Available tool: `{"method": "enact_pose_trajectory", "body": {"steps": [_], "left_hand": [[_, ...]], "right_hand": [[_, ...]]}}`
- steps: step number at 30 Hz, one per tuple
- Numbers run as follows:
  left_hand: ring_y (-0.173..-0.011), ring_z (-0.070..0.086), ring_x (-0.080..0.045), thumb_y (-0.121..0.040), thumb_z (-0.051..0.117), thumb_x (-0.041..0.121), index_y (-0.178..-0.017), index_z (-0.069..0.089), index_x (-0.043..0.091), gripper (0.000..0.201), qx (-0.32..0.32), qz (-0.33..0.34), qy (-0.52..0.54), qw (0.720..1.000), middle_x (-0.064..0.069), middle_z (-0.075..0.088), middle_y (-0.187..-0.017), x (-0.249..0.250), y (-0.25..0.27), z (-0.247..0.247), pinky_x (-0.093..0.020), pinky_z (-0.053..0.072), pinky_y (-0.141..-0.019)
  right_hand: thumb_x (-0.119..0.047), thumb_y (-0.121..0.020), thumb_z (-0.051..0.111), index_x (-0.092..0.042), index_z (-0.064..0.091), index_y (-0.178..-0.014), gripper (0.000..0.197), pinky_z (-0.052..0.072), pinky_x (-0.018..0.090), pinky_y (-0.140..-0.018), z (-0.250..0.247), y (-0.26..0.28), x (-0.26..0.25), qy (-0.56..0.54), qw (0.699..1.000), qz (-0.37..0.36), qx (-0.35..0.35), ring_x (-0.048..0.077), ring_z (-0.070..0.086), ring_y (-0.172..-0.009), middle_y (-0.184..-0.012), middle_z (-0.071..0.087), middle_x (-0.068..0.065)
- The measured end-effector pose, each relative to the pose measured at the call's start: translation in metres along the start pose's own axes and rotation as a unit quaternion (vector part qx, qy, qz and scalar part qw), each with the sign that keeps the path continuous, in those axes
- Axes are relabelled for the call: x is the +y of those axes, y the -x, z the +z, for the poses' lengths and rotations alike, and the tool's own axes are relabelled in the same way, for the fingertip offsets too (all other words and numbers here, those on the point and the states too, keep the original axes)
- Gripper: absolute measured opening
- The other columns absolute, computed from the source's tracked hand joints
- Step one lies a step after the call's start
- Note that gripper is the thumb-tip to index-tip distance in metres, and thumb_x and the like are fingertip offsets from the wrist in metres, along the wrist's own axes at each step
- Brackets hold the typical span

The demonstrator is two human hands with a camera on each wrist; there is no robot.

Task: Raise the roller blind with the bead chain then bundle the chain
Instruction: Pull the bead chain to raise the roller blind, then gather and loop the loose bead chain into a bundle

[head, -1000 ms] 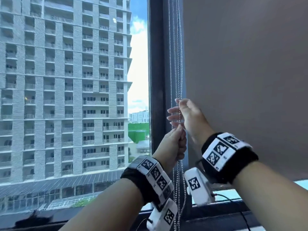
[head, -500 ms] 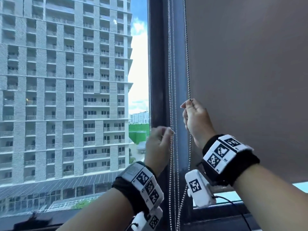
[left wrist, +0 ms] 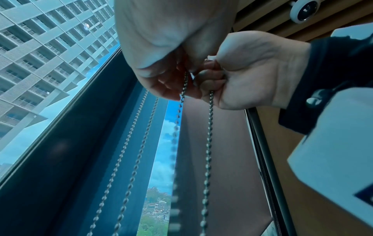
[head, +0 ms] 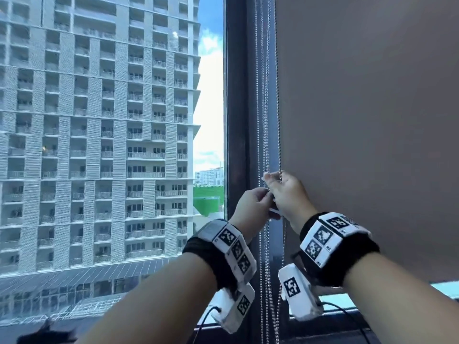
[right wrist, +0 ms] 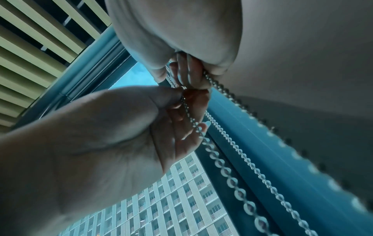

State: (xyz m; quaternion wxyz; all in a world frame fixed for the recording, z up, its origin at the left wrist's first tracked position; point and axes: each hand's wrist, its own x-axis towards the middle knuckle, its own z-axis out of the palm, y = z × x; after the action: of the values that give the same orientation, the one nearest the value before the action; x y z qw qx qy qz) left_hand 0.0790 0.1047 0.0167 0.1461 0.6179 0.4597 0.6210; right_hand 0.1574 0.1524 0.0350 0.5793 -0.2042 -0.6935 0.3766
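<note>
Several strands of the metal bead chain [head: 267, 108] hang along the dark window frame, left of the taupe roller blind [head: 372, 120], whose bottom edge sits just above the sill. My right hand [head: 274, 178] grips the rightmost strand, fingers curled round it [right wrist: 191, 76]. Just below and to the left, my left hand [head: 263, 194] pinches another strand between thumb and fingers [left wrist: 184, 76]. The two hands touch. Loose chain [left wrist: 207, 143] dangles beneath them.
The dark window frame [head: 236, 120] stands left of the chain, with glass and a tall apartment block [head: 99, 145] beyond. The sill [head: 335, 324] lies below my wrists. A wooden slat ceiling with a round white device [left wrist: 302, 9] is overhead.
My left hand let go of the chain, swung left, then came back and pinched a strand beside the right hand. The right hand drew its strand slightly right and kept hold.
</note>
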Motion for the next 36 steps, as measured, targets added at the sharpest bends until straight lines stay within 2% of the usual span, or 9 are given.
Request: {"method": "enact_pose_trajectory", "body": {"steps": [4, 9, 13, 16, 18, 21, 25, 30, 36], "left_hand": [[-0.046, 0.055, -0.007, -0.099, 0.044, 0.011, -0.080, 0.062, 0.007, 0.026, 0.000, 0.007, -0.019, 1.000, -0.007, 0.058, -0.063, -0.007, -0.001, -0.004, -0.019, 0.046, -0.050], [-0.056, 0.053, -0.006, -0.099, 0.037, 0.007, -0.090, 0.061, 0.001, 0.026, -0.025, 0.019, -0.021, 0.999, -0.006, 0.057, -0.071, 0.003, 0.003, -0.010, -0.010, 0.043, -0.050], [-0.067, 0.059, -0.006, -0.102, 0.031, 0.025, -0.088, 0.061, 0.005, 0.039, -0.041, 0.037, -0.002, 0.998, -0.003, 0.063, -0.078, 0.024, -0.001, -0.015, -0.015, 0.048, -0.066], [-0.090, 0.062, -0.019, -0.099, 0.042, 0.032, -0.115, 0.057, -0.001, 0.039, -0.017, 0.055, -0.018, 0.998, -0.017, 0.066, -0.100, 0.039, -0.013, -0.016, -0.039, 0.052, -0.086], [-0.105, 0.060, -0.017, -0.098, 0.046, 0.028, -0.136, 0.042, 0.011, 0.042, 0.017, 0.098, -0.050, 0.994, -0.010, 0.061, -0.117, 0.048, -0.018, -0.016, -0.035, 0.050, -0.094], [-0.137, 0.034, -0.019, -0.092, 0.039, 0.018, -0.145, 0.032, 0.024, 0.053, 0.081, 0.290, -0.278, 0.912, -0.005, 0.037, -0.147, 0.057, -0.020, -0.027, -0.039, 0.028, -0.114], [-0.149, 0.009, -0.023, -0.085, 0.039, 0.011, -0.116, 0.064, 0.028, 0.043, 0.050, 0.412, -0.497, 0.762, -0.004, 0.023, -0.158, 0.065, -0.021, -0.049, -0.049, 0.004, -0.120], [-0.149, 0.012, -0.020, -0.081, 0.062, 0.017, -0.095, 0.067, 0.028, 0.018, -0.012, 0.444, -0.564, 0.696, 0.003, 0.046, -0.145, 0.060, -0.018, -0.053, -0.050, -0.004, -0.119], [-0.092, 0.062, -0.023, -0.081, 0.052, 0.016, -0.087, 0.069, 0.019, 0.018, -0.040, 0.428, -0.470, 0.771, 0.001, 0.070, -0.084, 0.044, -0.009, -0.039, -0.040, 0.025, -0.114]], "right_hand": [[-0.029, -0.096, 0.052, -0.016, 0.055, -0.075, 0.025, 0.039, 0.023, -0.040, -0.002, 0.002, -0.002, 0.009, 0.999, -0.032, 0.009, 0.012, 0.048, -0.049, -0.064, 0.054, 0.001], [-0.030, -0.099, 0.045, -0.019, 0.047, -0.069, 0.032, 0.045, 0.031, -0.061, -0.003, 0.004, -0.002, 0.019, 0.998, -0.047, 0.023, 0.015, 0.049, -0.059, -0.064, 0.050, -0.003], [-0.033, -0.101, 0.037, -0.016, 0.062, -0.089, 0.032, 0.053, 0.030, -0.078, 0.000, 0.012, -0.006, 0.013, 0.998, -0.064, -0.007, 0.016, 0.067, -0.085, -0.089, 0.070, 0.003], [-0.035, -0.101, 0.034, -0.022, 0.064, -0.097, 0.034, 0.052, 0.030, -0.079, 0.007, 0.014, -0.004, 0.035, 0.996, -0.087, -0.013, 0.014, 0.067, -0.093, -0.096, 0.071, -0.001], [-0.040, -0.097, 0.035, -0.025, 0.063, -0.090, 0.033, 0.053, 0.037, -0.083, 0.011, 0.016, -0.005, 0.056, 0.994, -0.098, -0.006, 0.015, 0.066, -0.095, -0.096, 0.071, -0.002], [-0.035, -0.097, 0.037, -0.019, 0.055, -0.070, 0.036, 0.050, 0.038, -0.064, 0.014, 0.022, -0.010, 0.062, 0.993, -0.104, -0.010, 0.013, 0.057, -0.060, -0.061, 0.058, -0.005], [-0.027, -0.102, 0.034, -0.016, 0.044, -0.073, 0.033, 0.044, 0.033, -0.051, 0.007, 0.039, -0.024, 0.031, 0.995, -0.085, -0.033, 0.016, 0.044, -0.037, -0.042, 0.038, -0.005], [-0.029, -0.101, 0.040, -0.025, 0.048, -0.070, 0.032, 0.024, 0.018, -0.041, -0.002, 0.057, -0.026, -0.060, 0.994, -0.043, -0.077, 0.005, 0.026, -0.041, -0.053, 0.031, -0.007], [-0.012, -0.102, 0.037, -0.018, 0.047, -0.106, 0.012, 0.028, 0.018, -0.047, -0.019, 0.078, -0.003, -0.058, 0.996, -0.045, -0.047, 0.004, 0.030, -0.045, -0.058, 0.037, -0.007]]}}
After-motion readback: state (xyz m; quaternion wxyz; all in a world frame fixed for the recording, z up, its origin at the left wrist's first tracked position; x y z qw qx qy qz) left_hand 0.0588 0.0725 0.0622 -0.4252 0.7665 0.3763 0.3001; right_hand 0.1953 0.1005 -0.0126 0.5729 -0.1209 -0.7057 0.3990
